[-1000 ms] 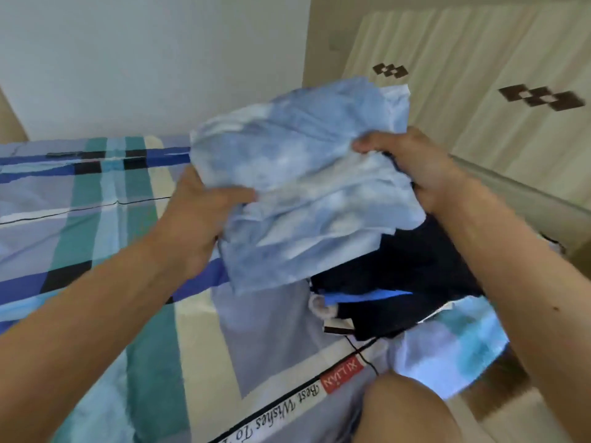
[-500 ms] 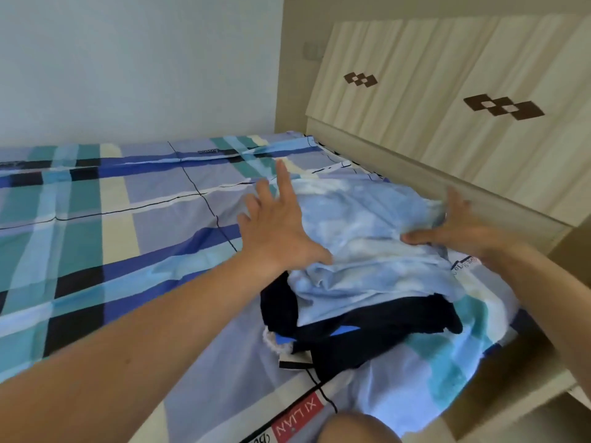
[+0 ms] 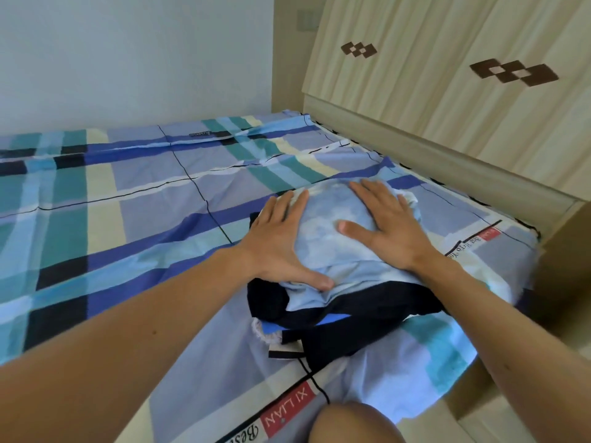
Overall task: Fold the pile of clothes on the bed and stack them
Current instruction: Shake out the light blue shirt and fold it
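Observation:
A folded light-blue tie-dye garment [image 3: 332, 247] lies on top of a stack of folded clothes near the bed's right corner. Under it sits a dark navy garment [image 3: 361, 318] with a bright blue stripe, and a bit of white fabric [image 3: 265, 335] peeks out at the stack's lower left. My left hand [image 3: 281, 241] rests flat on the left side of the blue garment, fingers spread. On the garment's right side my right hand [image 3: 383, 225] lies flat too, palm down. Neither hand grips anything.
The bed [image 3: 128, 212] wears a plaid sheet of blue, teal and cream, stretching left and back to a white wall. A pale wooden headboard with cabinet doors [image 3: 463, 91] runs along the right. My knee [image 3: 351, 423] shows at the bottom.
The blue garment was held up in both hands, then laid onto the stack. Both hands have let go and now press flat on it.

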The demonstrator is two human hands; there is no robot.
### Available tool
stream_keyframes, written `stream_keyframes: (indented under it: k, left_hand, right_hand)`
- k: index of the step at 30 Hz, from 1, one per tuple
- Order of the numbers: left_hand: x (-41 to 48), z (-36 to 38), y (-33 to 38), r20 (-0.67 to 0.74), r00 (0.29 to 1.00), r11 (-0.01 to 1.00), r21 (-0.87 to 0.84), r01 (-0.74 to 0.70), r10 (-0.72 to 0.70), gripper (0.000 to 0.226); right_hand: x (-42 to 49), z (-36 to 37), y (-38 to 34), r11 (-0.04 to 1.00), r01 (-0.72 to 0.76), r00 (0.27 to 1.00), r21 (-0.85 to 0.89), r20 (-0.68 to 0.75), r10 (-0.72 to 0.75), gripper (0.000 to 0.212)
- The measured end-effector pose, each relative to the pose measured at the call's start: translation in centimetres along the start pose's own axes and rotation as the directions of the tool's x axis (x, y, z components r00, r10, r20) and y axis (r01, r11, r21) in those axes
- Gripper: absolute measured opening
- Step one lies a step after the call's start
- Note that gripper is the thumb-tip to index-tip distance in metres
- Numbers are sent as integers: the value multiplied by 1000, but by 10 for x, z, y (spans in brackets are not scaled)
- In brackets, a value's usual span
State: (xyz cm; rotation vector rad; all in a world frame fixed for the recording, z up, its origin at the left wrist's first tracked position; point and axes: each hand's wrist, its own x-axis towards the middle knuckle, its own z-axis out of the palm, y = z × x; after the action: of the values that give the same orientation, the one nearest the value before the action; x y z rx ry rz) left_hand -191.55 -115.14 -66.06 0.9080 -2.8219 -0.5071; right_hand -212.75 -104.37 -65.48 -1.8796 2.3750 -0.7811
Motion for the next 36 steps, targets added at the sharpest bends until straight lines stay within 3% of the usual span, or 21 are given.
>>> stream_keyframes:
  k: [8, 13, 18, 22, 26, 36]
  left_hand:
    - [-2, -35, 15, -103, 994, 999, 31, -18, 22, 143]
    - [-4, -73, 38, -218, 975, 995, -79, -57, 38, 115]
    - [-22, -92, 38, -257, 966, 982, -174, -65, 19, 93]
    - [-63, -102, 18, -386, 922, 963, -250, -104, 0, 75]
    - [-117, -107, -18, -460, 884, 956, -287, -63, -79, 55]
    - [-272, -124, -118, -576, 724, 898, -417, 141, -381, 45]
  right_hand:
    - [7, -29, -10, 999, -26, 999, -21, 45, 27, 96]
    - [18, -62, -28, 997, -68, 996, 32, 57, 67, 69]
    - [24, -72, -51, 993, -49, 998, 106, 30, 46, 68]
    - [20, -66, -79, 982, 9, 1000, 189, -14, -7, 62]
    - [18, -46, -128, 954, 97, 995, 282, -36, -91, 52]
    - [10, 53, -296, 842, 243, 953, 481, 42, -299, 46]
